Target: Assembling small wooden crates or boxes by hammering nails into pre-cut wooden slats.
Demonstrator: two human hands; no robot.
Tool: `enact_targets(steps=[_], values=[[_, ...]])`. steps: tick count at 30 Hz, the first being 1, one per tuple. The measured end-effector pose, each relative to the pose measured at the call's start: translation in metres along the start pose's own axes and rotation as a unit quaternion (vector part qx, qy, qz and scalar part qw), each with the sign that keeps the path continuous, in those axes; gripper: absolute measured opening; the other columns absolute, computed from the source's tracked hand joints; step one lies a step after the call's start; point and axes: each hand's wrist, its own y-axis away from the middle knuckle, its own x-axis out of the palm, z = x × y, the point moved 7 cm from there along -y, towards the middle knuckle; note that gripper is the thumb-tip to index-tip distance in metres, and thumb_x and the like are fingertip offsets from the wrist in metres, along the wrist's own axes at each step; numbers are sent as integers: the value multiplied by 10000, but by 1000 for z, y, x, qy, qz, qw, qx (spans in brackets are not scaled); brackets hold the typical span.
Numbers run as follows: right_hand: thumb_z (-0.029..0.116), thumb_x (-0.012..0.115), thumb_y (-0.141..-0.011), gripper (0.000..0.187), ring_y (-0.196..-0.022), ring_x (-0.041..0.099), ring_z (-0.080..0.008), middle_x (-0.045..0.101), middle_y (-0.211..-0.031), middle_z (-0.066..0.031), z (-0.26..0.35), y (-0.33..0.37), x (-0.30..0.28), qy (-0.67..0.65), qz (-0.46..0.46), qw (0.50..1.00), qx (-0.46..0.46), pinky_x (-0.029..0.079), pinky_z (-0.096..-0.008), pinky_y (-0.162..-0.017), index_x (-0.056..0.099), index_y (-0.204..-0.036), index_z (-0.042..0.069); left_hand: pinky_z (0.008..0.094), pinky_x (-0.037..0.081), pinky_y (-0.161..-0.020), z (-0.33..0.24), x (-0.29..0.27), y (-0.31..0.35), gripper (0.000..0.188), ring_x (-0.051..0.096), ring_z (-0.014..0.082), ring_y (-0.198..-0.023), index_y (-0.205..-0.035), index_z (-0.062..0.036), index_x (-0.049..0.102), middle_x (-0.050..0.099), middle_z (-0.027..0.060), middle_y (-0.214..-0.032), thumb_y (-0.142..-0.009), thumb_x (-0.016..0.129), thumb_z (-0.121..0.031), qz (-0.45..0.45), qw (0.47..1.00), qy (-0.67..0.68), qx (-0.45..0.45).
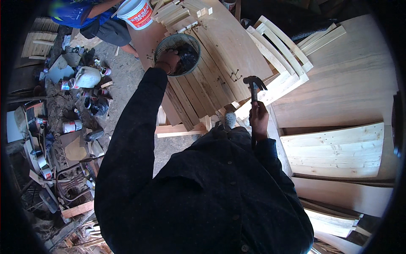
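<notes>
The left hand (169, 58) is inside the mesh basket (198, 56) around it, its grip impossible to tell; the right hand (259, 118) clamps the hammer (254, 94), best held clear of that basket.

My left arm (134, 120) stretches forward, left hand (169, 60) lowered, fingertips hidden; right arm (282, 178) bent, right hand (259, 120) curled in firm grip.

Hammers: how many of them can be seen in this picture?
1. The hammer is in the right hand, gripped by its handle. Others may be hidden among the clutter at the picture's left.
</notes>
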Motion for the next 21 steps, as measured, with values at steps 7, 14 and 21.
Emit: enact_targets(steps=[7,14,21], values=[[260,501,-980,308,-545,501,-127,523,-603,-73,5,1,12,-17,32,999,26,403,-302,-500,588,-956,-34,450,489,-755,14,-19,16,159,624,361,-885,-903,-102,647,634,168,-853,-771,654,-190,62,987,129,79],[273,495,-984,314,-510,468,-106,517,-598,-41,3,-7,20,-34,44,998,5,373,-284,-466,580,-951,-27,447,477,-718,13,-35,41,114,621,373,-848,-905,-62,621,630,180,-841,-836,586,-146,86,973,208,56],[271,506,-978,292,-494,467,-90,500,-570,-22,6,-5,30,-44,73,996,32,365,-273,-449,571,-894,-2,419,494,-821,10,-13,33,207,634,355,-924,-984,-69,677,666,180,-954,-856,558,-180,143,965,217,-29]])
